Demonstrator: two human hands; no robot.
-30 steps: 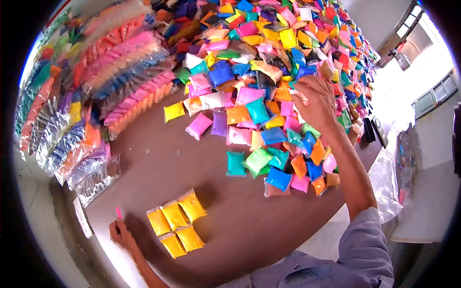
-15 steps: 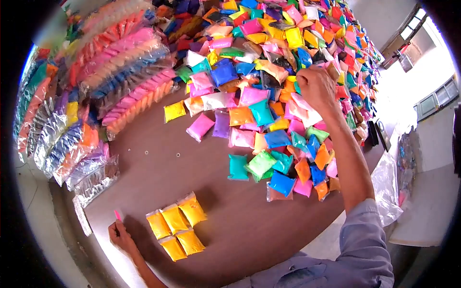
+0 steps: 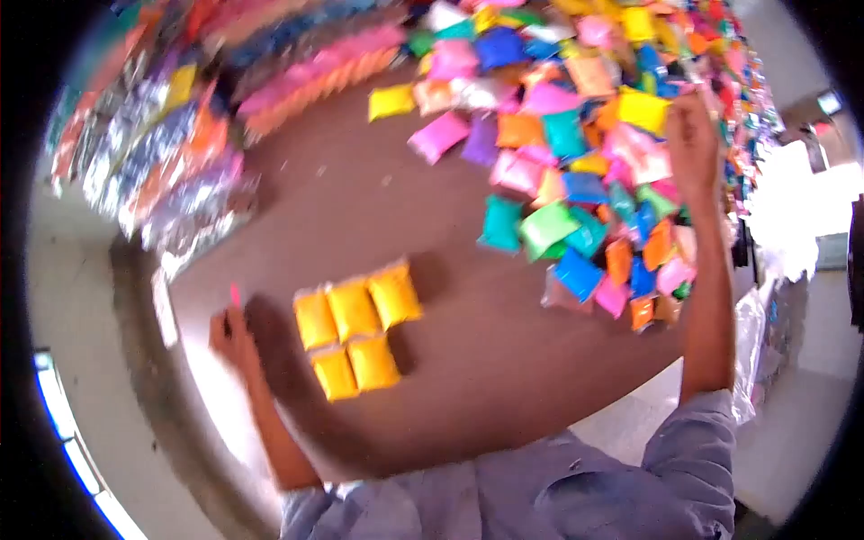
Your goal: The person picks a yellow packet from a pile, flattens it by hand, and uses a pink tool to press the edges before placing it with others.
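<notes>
My right hand [image 3: 691,135] is raised over the heap of coloured packets [image 3: 585,180] and grips a yellow packet [image 3: 643,110] at its left. My left hand [image 3: 232,333] rests on the brown table [image 3: 360,207] near the left edge, fingers closed on a small pink stick [image 3: 235,294]. Just right of that hand lie several yellow packets [image 3: 355,326] set side by side in two rows. The picture is blurred by head motion.
Long bundles of bagged packets [image 3: 180,144] are stacked along the table's far left side. A lone yellow packet [image 3: 391,101] and a pink one [image 3: 438,135] lie apart from the heap. A clear plastic bag [image 3: 751,351] hangs off the right edge.
The view has swung down and left. My right hand has lifted a yellow packet out of the heap. My left hand stays beside the yellow rows with the pink stick.
</notes>
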